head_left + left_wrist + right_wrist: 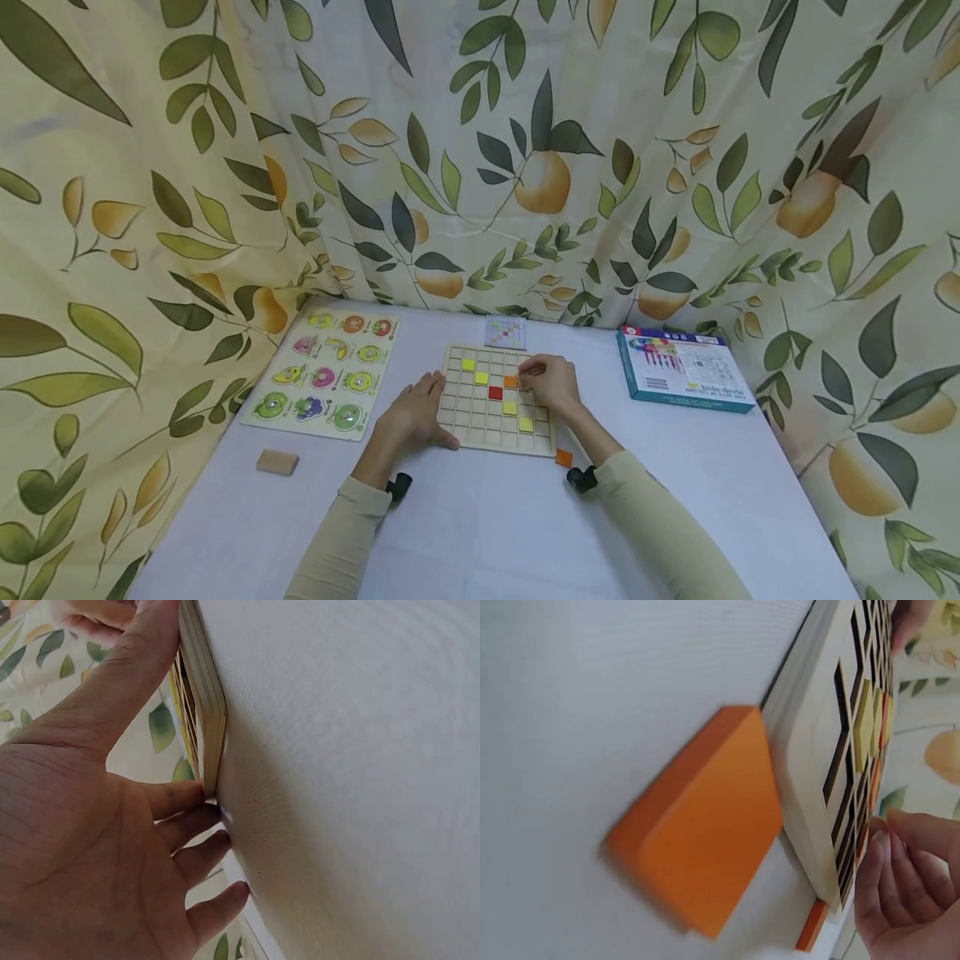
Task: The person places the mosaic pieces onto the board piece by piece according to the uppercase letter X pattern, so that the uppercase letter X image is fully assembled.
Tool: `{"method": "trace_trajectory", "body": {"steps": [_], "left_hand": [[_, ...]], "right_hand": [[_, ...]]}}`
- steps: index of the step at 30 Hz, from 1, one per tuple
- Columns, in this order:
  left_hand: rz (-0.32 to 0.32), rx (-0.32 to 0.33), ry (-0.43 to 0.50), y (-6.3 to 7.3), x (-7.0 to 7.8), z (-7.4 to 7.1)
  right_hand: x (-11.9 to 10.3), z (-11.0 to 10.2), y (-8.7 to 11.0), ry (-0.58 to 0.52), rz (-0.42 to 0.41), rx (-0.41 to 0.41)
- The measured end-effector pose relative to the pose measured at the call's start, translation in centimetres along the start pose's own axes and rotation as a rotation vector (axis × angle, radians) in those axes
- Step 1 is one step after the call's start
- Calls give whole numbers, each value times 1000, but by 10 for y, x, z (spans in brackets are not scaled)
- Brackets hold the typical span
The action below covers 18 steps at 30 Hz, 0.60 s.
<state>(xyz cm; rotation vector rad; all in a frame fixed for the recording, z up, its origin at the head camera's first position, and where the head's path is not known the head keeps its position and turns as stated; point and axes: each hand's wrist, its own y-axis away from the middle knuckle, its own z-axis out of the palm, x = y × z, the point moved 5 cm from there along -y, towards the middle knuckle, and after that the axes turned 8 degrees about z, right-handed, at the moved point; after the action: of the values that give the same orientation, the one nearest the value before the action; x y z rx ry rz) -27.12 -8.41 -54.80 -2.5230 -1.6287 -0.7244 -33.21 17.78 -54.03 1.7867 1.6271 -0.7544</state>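
Note:
A wooden grid board [459, 417] lies on the table with yellow tiles [510, 407], a red tile [496, 392] and an orange tile [510, 382] set in its cells. My left hand [416, 410] rests along the board's left side, thumb at the near edge; the left wrist view shows its fingers [204, 851] extended at the corner. Over the upper right cells, my right hand [553, 383] pinches a small orange tile [863, 841], mostly hidden by the fingertips. A loose orange tile [564, 457] lies by the near right corner; another orange piece [811, 927] shows farther along that edge.
Behind the board is a small pattern card [506, 332]. A fruit picture board [375, 367] lies to the left, with a wooden block [277, 462] nearer me. At the back right sits a flat box [686, 371]. Patterned curtains [480, 250] border the table.

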Motion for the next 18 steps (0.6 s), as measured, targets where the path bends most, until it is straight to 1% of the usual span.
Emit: {"method": "trace_trajectory", "body": {"steps": [4,11,15,18], "left_hand": [[1,1,3,0,0,-1],[-5,0,15,0,0,-1],[-2,2,17,0,1,-1],[-2,4,14,0,1,-1]], "right_hand": [[5,-10,3,-11,13,16],[17,-26,3,9,48,61],[26,-34,6,40,84,55],[32,-38,9,79,103,29]]}}
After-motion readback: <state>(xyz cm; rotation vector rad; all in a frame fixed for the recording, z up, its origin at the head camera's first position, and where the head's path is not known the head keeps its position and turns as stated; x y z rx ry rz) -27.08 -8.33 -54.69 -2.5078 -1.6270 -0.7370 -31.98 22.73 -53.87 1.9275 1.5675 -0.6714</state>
